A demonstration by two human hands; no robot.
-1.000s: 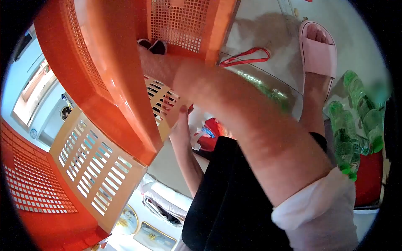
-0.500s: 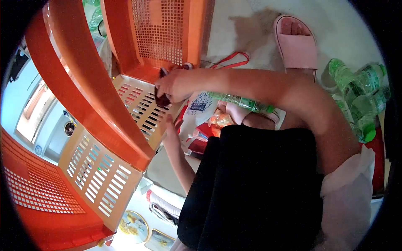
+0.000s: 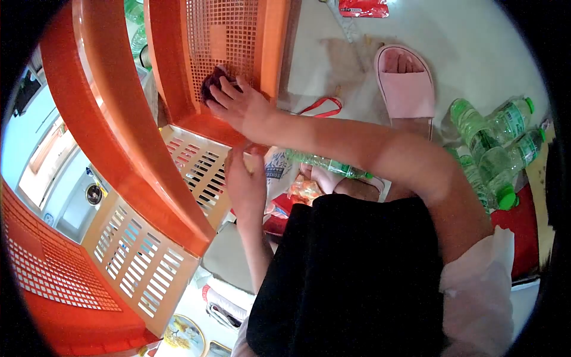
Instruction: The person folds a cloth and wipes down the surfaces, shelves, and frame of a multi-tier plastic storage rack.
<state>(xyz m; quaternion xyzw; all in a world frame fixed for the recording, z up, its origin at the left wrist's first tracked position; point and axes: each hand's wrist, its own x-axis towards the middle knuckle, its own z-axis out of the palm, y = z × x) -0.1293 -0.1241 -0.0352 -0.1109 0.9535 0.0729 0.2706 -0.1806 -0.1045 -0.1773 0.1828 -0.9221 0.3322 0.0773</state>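
Pale floor [image 3: 452, 35], a pink slipper [image 3: 410, 95] on a foot, a loose red strap [image 3: 328, 114] and a cluster of green-tinted bottles [image 3: 493, 149] off to the right of my view. Orange rack [image 3: 273, 59] stands open at left; everything leans in this view, so I read directions from the picture.

Dark bundle [image 3: 209, 89]: against the rack's mesh side, near the lower edge where mesh meets solid orange, above the slotted panel [image 3: 223, 208]. Crumpled, probably soft; its longer axis, poorly defined, seems to run lower left to upper right.

Right hand [image 3: 247, 110] is the nearer. Its fingers are spread wide on the bundle, which lies at and just past the fingertips, up and left of the palm; contact looks light, no closed grip.

Left hand [image 3: 245, 184] is below, by the panel's right-hand edge, fingers bent. I cannot tell whether they grasp anything. One bottle [image 3: 321, 162] lies partly hidden below my right forearm.
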